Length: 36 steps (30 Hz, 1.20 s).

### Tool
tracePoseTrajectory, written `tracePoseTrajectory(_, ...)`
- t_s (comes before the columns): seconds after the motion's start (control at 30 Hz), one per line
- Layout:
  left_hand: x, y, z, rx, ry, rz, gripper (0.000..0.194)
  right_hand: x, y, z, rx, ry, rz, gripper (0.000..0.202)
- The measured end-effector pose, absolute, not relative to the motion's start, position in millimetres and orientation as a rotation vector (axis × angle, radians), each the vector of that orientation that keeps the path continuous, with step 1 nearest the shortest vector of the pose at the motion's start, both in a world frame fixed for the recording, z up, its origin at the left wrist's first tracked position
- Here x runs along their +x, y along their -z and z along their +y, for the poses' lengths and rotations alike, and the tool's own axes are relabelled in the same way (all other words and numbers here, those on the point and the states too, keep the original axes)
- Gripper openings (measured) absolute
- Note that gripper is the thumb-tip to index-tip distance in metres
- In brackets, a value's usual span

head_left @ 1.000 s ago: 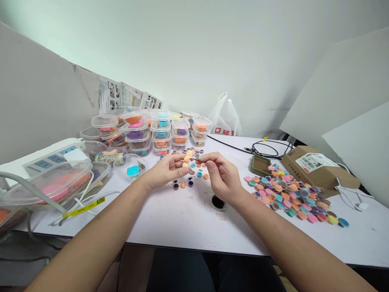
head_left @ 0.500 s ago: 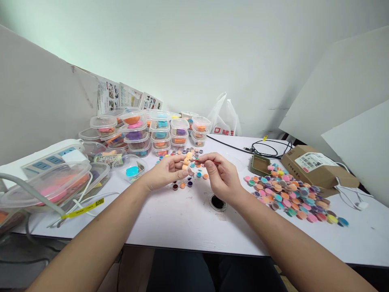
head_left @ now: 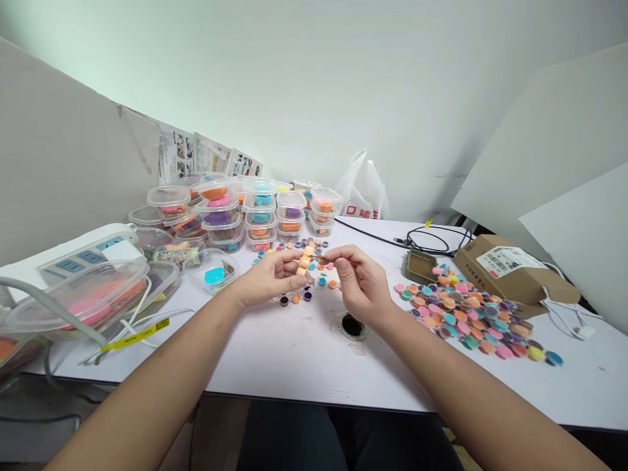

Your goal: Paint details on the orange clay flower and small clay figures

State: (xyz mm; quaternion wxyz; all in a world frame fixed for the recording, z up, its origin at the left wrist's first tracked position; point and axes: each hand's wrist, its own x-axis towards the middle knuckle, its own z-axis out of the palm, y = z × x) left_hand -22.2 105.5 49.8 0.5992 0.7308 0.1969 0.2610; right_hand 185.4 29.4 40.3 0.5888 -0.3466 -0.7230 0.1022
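Observation:
My left hand (head_left: 269,280) is closed on a small light-orange figurine (head_left: 305,260), pinched between thumb and fingers above the middle of the table. Its fine details are too small to make out. My right hand (head_left: 364,288) grips a thin red paintbrush (head_left: 320,257), whose tip points left at the figurine; whether the two touch I cannot tell. Below and behind both hands lie several small paint pots, among them an orange pot (head_left: 296,298) and a dark purple pot (head_left: 307,296).
Stacked clear tubs (head_left: 220,219) of coloured pieces stand at the back left, near a white power strip (head_left: 83,258). On the right are a heap of small coloured pots (head_left: 466,311), an olive tray (head_left: 420,267) and a cardboard box (head_left: 510,268). A round hole (head_left: 352,325) opens in the table.
The figurine has turned and tilted slightly in my left hand, its top leaning to the right. Both hands stay in nearly the same place, and the view has shifted a little.

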Motion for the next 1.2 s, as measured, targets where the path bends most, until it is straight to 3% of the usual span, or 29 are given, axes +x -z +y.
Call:
tracePoseTrajectory(0.6, -22, -52, 102, 1.691, -0.622, 0.432, 0.046, 189, -45, 29, -0.76, -0.061, -1.77, 0.02)
tracePoseTrajectory(0.83, -22, -47, 105, 1.687, -0.67, 0.424, 0.057, 190, -51, 23, -0.678, -0.053, -1.548, 0.021)
tracePoseTrajectory(1.2, -7, -49, 35, 1.472, -1.059, 0.575, 0.048, 200, -55, 25, -0.798, -0.115, -1.318, 0.023)
